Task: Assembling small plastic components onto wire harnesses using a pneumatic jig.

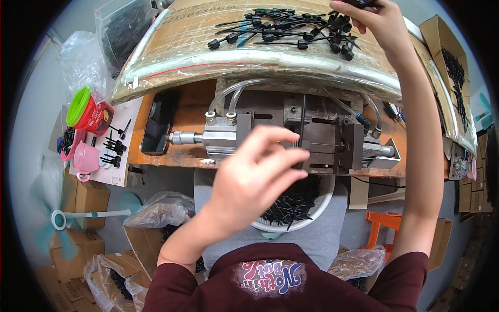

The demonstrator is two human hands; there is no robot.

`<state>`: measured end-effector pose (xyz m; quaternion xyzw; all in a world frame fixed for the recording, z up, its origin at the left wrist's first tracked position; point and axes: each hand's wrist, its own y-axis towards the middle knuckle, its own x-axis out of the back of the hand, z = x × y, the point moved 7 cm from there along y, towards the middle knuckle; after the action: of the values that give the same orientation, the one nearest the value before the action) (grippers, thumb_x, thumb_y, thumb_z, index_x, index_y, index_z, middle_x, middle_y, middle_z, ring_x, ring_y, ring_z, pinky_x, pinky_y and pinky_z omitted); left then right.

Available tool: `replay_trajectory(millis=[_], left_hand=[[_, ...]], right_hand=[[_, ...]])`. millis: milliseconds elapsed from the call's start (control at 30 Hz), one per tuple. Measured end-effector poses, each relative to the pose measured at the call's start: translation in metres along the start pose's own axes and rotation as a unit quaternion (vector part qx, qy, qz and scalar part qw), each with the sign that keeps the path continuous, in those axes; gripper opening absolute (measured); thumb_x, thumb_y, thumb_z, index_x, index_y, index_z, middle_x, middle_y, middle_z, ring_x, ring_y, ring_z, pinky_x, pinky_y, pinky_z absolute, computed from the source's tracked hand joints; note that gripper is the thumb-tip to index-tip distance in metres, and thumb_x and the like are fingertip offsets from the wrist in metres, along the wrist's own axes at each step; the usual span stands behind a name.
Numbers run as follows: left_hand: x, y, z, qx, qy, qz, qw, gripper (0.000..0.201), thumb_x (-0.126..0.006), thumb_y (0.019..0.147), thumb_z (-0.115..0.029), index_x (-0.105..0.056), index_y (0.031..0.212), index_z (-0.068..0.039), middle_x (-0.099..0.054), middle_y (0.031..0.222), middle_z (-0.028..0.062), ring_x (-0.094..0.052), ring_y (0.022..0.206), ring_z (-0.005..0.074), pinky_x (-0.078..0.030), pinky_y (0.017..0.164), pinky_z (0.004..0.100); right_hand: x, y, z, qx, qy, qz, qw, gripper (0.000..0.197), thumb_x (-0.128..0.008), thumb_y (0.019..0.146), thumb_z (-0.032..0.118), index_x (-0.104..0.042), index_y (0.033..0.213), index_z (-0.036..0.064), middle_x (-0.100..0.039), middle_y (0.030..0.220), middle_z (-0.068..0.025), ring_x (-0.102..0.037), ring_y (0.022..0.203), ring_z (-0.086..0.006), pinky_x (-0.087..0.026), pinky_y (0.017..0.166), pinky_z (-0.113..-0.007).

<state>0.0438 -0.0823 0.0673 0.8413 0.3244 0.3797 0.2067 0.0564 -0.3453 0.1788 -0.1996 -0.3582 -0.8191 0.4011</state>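
My left hand [249, 174] hovers over the near middle of a metal clamping fixture [325, 146]. Its fingers are bent and parted, and I see nothing held between them. Beside the fingertips a thin dark rod [303, 112] runs across the fixture. At the top right my right hand [377, 26] is closed on a black plastic part [359, 2], partly cut off by the frame's edge. Just under that hand lies a pile of black plastic stakes with ribbed heads [283, 23], on a plastic-wrapped cardboard surface [182, 39].
Air cylinders with clear hoses [223, 136] flank the fixture. A phone [160, 122] lies left, near a red tub [93, 117] and pink cup [86, 157]. Below the fixture, a white basin [328, 200] holds many thin black pieces. An orange stool [382, 229] and a fan [58, 219] stand lower.
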Motion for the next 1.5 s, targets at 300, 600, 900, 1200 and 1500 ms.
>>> replay_trajectory(millis=[300, 600, 900, 1200, 1500], left_hand=[[-0.045, -0.040, 0.007, -0.058, 0.171, 0.043, 0.983, 0.025, -0.079, 0.072, -0.010, -0.069, 0.094, -0.002, -0.065, 0.124, 0.0152, -0.067, 0.078, 0.0237, -0.055, 0.073, 0.0325], [-0.051, -0.029, 0.013, -0.041, 0.190, 0.077, 0.978, 0.025, -0.080, 0.070, -0.011, -0.069, 0.091, -0.006, -0.065, 0.126, 0.0147, -0.062, 0.060, 0.0202, -0.050, 0.058, 0.0285], [-0.022, -0.017, 0.020, 0.096, -0.091, -0.008, 0.991, 0.064, -0.084, 0.071, -0.003, -0.058, 0.130, -0.003, -0.061, 0.130, 0.0140, -0.068, 0.087, 0.0154, -0.058, 0.070, 0.0280], [-0.001, -0.026, 0.020, 0.143, -0.269, -0.029, 0.952, 0.046, -0.077, 0.073, 0.012, -0.065, 0.117, 0.006, -0.067, 0.102, 0.0156, -0.069, 0.090, 0.0188, -0.060, 0.075, 0.0269], [-0.035, -0.042, 0.017, -0.023, 0.093, 0.018, 0.995, 0.027, -0.083, 0.068, -0.013, -0.070, 0.090, -0.004, -0.066, 0.124, 0.0120, -0.064, 0.065, 0.0162, -0.052, 0.061, 0.0243]], right_hand=[[-0.019, 0.005, 0.020, 0.124, -0.105, -0.006, 0.987, 0.013, -0.075, 0.083, 0.009, -0.072, 0.092, -0.0003, -0.069, 0.088, -0.0088, -0.062, 0.077, -0.0159, -0.053, 0.072, -0.029], [0.026, -0.002, -0.040, -0.086, 0.327, -0.097, 0.936, 0.019, -0.068, 0.092, 0.012, -0.068, 0.101, -0.0047, -0.064, 0.082, -0.0037, -0.058, 0.067, -0.0074, -0.051, 0.059, -0.019], [-0.012, -0.085, -0.026, -0.087, 0.537, -0.033, 0.838, 0.018, -0.066, 0.094, 0.013, -0.067, 0.101, -0.0036, -0.065, 0.077, -0.0038, -0.058, 0.056, -0.0076, -0.046, 0.047, -0.020], [-0.066, -0.167, -0.035, -0.207, 0.579, -0.042, 0.787, 0.020, -0.066, 0.093, 0.013, -0.065, 0.108, -0.0015, -0.068, 0.090, -0.0061, -0.056, 0.058, -0.0085, -0.045, 0.048, -0.021], [-0.046, -0.183, -0.050, -0.208, 0.523, -0.114, 0.819, 0.019, -0.064, 0.095, 0.010, -0.063, 0.109, -0.0031, -0.065, 0.103, -0.0079, -0.055, 0.058, -0.0093, -0.044, 0.048, -0.021]])
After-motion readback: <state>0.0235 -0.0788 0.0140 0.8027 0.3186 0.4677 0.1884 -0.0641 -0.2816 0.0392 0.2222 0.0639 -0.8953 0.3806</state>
